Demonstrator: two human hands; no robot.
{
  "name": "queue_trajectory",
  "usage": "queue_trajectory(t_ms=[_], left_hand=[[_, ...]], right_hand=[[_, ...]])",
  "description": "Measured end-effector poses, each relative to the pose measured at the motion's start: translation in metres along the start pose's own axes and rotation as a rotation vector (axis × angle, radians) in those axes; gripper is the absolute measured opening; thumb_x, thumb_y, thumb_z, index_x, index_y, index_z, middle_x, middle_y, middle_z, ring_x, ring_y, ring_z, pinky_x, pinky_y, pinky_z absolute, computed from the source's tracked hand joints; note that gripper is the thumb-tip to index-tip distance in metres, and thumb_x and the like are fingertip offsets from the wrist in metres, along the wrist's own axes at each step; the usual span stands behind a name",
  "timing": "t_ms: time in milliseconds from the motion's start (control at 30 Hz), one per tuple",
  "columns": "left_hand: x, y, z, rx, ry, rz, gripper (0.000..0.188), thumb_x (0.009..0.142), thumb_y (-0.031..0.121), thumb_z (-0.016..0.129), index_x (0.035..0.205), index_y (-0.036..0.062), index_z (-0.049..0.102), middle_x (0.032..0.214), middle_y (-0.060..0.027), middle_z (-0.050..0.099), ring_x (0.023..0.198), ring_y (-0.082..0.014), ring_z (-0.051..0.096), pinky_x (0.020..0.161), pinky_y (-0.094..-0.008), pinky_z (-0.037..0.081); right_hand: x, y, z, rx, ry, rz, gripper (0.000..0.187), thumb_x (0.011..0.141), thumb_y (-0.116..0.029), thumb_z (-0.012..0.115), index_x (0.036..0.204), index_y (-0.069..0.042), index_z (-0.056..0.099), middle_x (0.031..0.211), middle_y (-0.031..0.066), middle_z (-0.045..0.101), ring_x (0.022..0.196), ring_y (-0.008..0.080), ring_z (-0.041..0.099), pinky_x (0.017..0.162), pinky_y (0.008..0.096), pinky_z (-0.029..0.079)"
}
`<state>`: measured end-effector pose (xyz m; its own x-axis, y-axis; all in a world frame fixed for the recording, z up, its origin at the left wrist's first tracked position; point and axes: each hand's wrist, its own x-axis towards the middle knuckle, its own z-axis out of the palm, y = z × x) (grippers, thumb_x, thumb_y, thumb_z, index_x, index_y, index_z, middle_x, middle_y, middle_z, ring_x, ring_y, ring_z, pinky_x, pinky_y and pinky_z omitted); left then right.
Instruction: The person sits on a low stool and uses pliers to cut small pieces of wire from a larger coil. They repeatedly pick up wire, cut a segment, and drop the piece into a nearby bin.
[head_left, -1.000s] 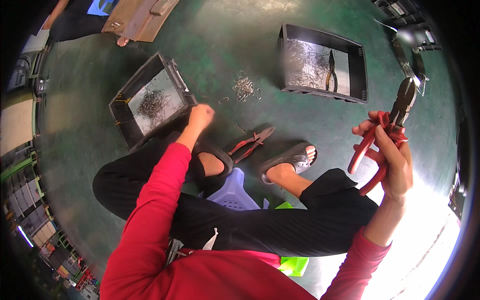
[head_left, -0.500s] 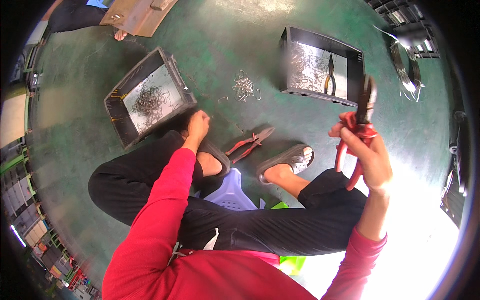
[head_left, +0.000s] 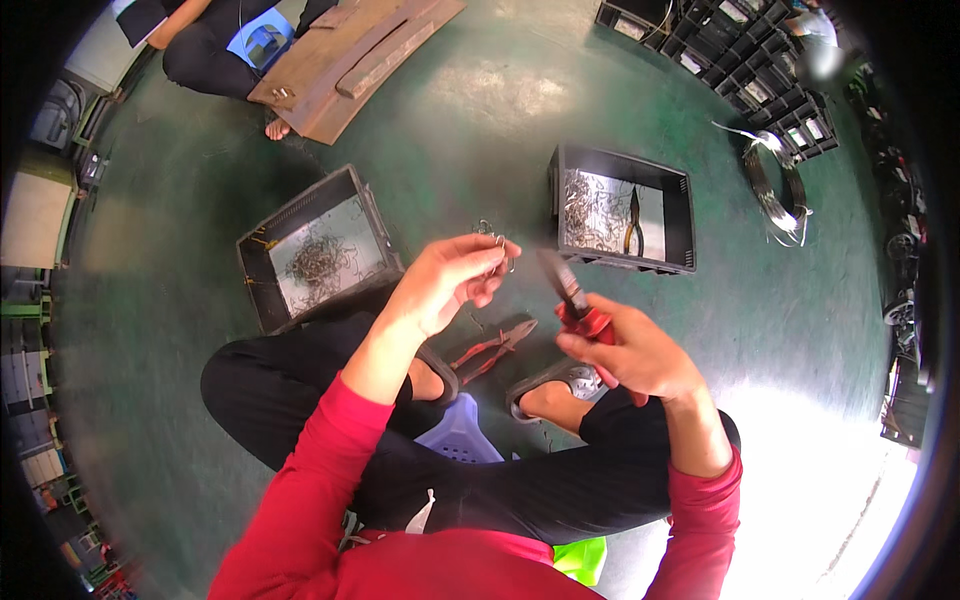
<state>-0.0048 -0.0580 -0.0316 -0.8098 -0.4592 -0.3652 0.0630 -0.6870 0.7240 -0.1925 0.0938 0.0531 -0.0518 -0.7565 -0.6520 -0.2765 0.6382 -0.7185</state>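
Note:
My left hand is raised in front of me, thumb and fingers pinching a small bent wire hook. To its right, my right hand is wrapped round the red handles of a pair of pliers. Their dark jaws point up toward the left hand, blurred by motion, and stay apart from the hook. Between my feet on the floor lies a second pair of red-handled pliers. Beyond the left fingers, a floor pile of bent wire pieces is mostly hidden.
A black crate with tangled wire hooks stands at left. Another black crate at right holds more hooks and dark-jawed pliers. Farther off are a wire coil, stacked black crates, wooden boards and a seated person. A purple stool is below me.
My left hand has risen from beside the left crate to the middle, now showing a wire hook. My right hand has brought the pliers down and left toward it. The view has tilted up.

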Motion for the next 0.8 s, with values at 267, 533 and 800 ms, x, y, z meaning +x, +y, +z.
queue_trajectory(t_ms=[267,533,800], left_hand=[[-0.030,0.016,0.035,0.348,0.121,0.252,0.020,0.093,0.011,0.059,0.106,0.0003,0.069,0.071,-0.0023,0.060,0.054,-0.0059,0.049,0.047,-0.0201,0.037],[-0.037,0.024,0.037,0.419,0.136,0.251,0.020,0.091,0.008,0.059,0.104,0.0002,0.071,0.062,0.0047,0.052,0.054,-0.0016,0.041,0.048,-0.0190,0.030],[-0.036,0.023,0.030,0.348,0.109,0.200,0.019,0.091,0.007,0.058,0.102,-0.0008,0.071,0.062,0.0053,0.050,0.055,-0.0015,0.040,0.049,-0.0198,0.029]], right_hand=[[-0.002,-0.001,0.010,-0.004,-0.040,-0.018,0.035,0.092,-0.023,0.065,0.116,0.000,0.055,0.092,0.0023,0.062,0.069,0.0078,0.048,0.064,0.0248,0.043],[0.002,0.010,0.016,0.036,-0.060,-0.192,0.038,0.091,-0.032,0.064,0.116,-0.005,0.057,0.081,0.0045,0.061,0.058,0.0107,0.051,0.046,0.0287,0.042],[0.000,-0.006,0.017,0.009,-0.089,0.024,0.037,0.093,-0.023,0.063,0.118,0.003,0.054,0.087,0.0040,0.064,0.053,0.0057,0.043,0.051,0.0227,0.038]])
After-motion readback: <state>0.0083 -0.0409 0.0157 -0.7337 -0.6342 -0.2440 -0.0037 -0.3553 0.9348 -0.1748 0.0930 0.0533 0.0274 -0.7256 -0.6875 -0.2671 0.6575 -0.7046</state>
